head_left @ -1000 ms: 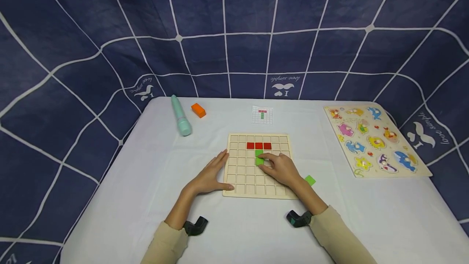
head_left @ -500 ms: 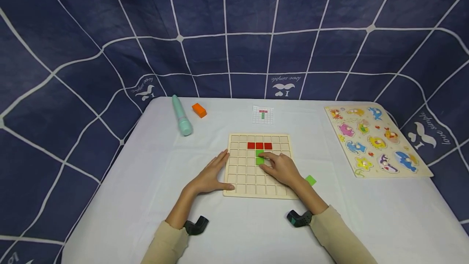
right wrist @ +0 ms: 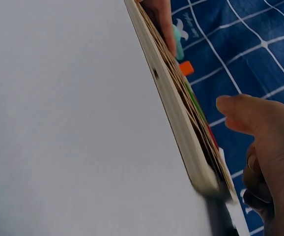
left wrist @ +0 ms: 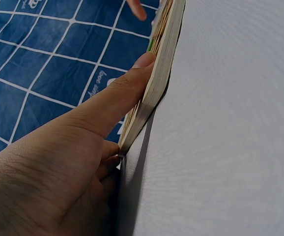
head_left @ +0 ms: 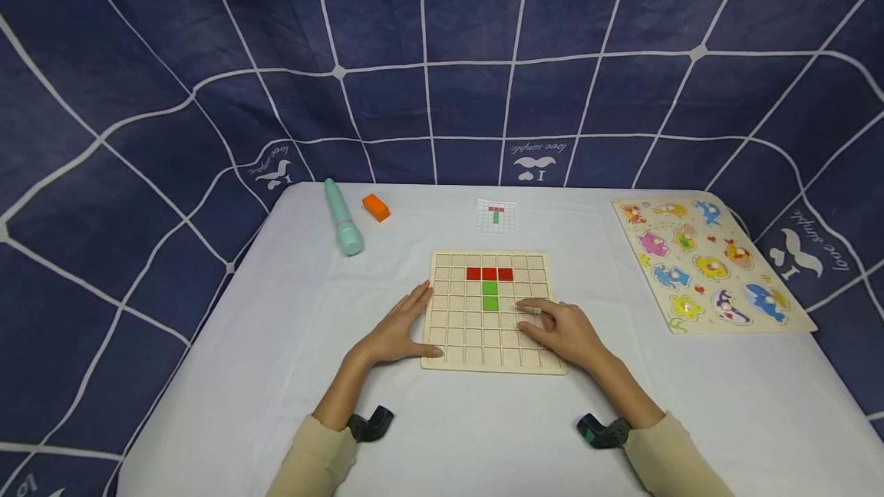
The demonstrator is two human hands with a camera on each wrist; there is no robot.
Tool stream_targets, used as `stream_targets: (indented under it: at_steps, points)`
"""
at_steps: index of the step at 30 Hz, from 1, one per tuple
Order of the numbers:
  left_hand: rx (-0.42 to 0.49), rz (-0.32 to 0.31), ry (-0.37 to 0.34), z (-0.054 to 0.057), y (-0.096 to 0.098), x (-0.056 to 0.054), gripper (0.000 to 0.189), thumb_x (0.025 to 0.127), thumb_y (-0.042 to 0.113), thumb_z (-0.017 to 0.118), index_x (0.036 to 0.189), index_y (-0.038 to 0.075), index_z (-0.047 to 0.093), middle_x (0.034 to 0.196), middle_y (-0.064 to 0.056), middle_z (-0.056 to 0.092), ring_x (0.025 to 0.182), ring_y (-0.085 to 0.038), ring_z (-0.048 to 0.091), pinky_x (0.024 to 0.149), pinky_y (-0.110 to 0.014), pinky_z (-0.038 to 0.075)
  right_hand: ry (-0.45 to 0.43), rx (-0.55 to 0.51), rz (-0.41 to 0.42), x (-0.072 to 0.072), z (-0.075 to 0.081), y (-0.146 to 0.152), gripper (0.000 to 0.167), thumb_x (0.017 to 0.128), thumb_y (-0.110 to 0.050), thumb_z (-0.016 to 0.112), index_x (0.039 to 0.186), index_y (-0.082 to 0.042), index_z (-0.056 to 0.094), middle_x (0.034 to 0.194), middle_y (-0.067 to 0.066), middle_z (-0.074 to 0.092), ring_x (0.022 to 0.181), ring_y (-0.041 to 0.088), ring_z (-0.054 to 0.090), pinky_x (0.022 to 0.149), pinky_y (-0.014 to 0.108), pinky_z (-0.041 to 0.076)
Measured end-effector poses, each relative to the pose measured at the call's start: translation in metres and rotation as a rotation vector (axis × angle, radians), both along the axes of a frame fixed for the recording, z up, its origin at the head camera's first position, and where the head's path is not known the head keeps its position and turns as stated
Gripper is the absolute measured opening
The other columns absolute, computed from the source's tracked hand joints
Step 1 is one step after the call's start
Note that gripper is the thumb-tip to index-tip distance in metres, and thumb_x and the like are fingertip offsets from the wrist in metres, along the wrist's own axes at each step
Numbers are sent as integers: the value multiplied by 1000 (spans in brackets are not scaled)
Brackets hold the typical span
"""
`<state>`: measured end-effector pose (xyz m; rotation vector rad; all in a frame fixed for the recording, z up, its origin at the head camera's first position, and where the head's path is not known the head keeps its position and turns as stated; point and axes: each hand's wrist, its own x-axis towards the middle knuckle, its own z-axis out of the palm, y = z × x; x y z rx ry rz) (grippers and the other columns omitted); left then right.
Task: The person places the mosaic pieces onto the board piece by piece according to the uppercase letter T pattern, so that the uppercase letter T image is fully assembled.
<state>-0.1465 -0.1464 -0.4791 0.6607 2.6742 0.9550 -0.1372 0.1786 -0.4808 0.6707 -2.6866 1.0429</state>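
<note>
A wooden grid board point(head_left: 461, 336) lies on the white table. In its grid sit three red square tiles point(head_left: 489, 274) in a row, with two green square tiles point(head_left: 490, 303) running down from the middle one. My left hand point(head_left: 395, 330) rests at the board's left edge, its thumb on the near left corner and its fingers straight along the side. Over the right part of the board hovers my right hand point(head_left: 568, 332), thumb and index finger apart with nothing between them. The right wrist view shows that hand point(right wrist: 272, 142) above the board's edge.
A small printed grid card point(head_left: 496, 217) lies beyond the board. At the back left are a mint-green tapered cylinder point(head_left: 342, 219) and an orange block point(head_left: 376, 208). An animal puzzle board point(head_left: 707, 267) lies at the right.
My right hand has let go of the lower green tile and moved right. The loose green tile beside the board is now out of sight near the right hand. My left hand stays put.
</note>
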Motion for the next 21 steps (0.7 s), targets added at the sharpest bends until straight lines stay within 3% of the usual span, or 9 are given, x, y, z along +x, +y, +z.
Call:
stream_targets:
  at_steps: [6,12,21]
  points:
    - [-2,-3,3,-2,-1,0,115,64,53,78,148,8,14,155,0,4,139,-16,3,110,-43,14,-14,-37,-32,16,-3,35,34,77,-33,75,108,-21,68,48,-18,27,43,-2,21,40,19,23]
    - [4,-6,1,-2,-1,-1,115,64,52,78,148,9,13,155,1,3,139,-16,3,110,-43,14,-5,5,-74,29,-7,66,35,75,-30,77,107,-19,68,47,-18,26,43,-2,20,39,19,23]
    - [-10,1,-5,-3,-1,-1,115,64,53,78,149,10,12,154,4,2,139,-15,2,110,-42,14,0,63,-115,35,-8,82,37,73,-32,78,107,-22,68,48,-19,26,44,-2,21,40,19,23]
